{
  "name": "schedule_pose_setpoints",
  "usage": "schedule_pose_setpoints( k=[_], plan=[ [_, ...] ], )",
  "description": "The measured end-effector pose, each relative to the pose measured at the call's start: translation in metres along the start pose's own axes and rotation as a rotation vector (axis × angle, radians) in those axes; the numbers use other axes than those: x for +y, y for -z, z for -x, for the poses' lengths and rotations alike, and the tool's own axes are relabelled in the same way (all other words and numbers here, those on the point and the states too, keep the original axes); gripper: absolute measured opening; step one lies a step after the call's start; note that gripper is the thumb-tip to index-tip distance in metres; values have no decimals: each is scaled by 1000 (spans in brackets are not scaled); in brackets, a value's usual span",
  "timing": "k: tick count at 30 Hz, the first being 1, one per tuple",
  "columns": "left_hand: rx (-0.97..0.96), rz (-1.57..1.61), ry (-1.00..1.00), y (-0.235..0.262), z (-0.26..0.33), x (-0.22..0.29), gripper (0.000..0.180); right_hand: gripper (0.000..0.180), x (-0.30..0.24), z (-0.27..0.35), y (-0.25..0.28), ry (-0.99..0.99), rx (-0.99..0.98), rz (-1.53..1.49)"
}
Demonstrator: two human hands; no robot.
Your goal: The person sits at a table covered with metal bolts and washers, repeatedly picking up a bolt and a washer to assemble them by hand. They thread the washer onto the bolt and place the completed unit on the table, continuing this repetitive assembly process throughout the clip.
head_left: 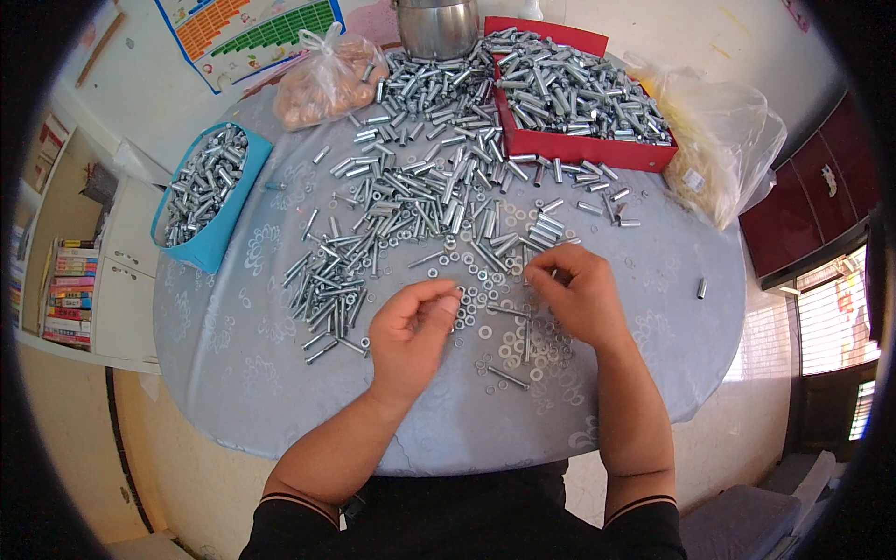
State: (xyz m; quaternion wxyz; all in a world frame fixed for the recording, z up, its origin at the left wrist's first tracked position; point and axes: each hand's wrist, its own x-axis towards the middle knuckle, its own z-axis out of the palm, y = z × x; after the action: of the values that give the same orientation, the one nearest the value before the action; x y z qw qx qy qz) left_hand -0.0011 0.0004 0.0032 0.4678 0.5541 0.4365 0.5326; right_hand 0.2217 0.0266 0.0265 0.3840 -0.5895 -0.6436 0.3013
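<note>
clearly apart, left hand (409, 334) and right hand (581, 297) curl nearly closed beside washers (507, 352), in from the front edge of the surface (266, 383); whether either pinches anything, i cannot tell.

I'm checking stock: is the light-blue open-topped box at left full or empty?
Full: silver metal cylindrical fasteners heap up to the rim of the light-blue box, hiding its bottom.

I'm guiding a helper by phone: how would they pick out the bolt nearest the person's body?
On the cloth-covered table, find loose washers between the left hand and right hand. Toward the body lies a slanting silvery bolt; its neighbour just beyond points straight away, and no other bolt lies nearer the body.
</note>
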Motion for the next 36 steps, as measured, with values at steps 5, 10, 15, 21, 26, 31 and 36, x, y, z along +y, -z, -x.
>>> schedule_pose_setpoints(
  k=[5, 10, 15, 21, 26, 31, 36],
  plan=[
    [-316, -708, -463, -17, -6, 7, 32, 11, 9, -6, 1, -103, 207, -137],
    [-402, -851, -587, -18, -6, -1, 31, 14, 19, -13, 11, -171, 388, -266],
    [-379, -823, -562, -16, -4, -6, 33, 14, 28, -17, 10, -119, 388, -16],
    [-224, -785, -525, -17, 0, -3, 29, 17, 37, -19, 6, -23, 370, 122],
    [-79, 23, -77, -11, 6, 11, 21, 21, 39, -16, 14, 17, 215, 277],
    [-94, 861, 462, 10, -4, -2, 24, 22, 33, -13, 15, 18, 155, 360],
    [-162, 1201, 570, 18, -11, -12, 28, 26, 26, -12, 13, -27, 139, 258]
  ],
)
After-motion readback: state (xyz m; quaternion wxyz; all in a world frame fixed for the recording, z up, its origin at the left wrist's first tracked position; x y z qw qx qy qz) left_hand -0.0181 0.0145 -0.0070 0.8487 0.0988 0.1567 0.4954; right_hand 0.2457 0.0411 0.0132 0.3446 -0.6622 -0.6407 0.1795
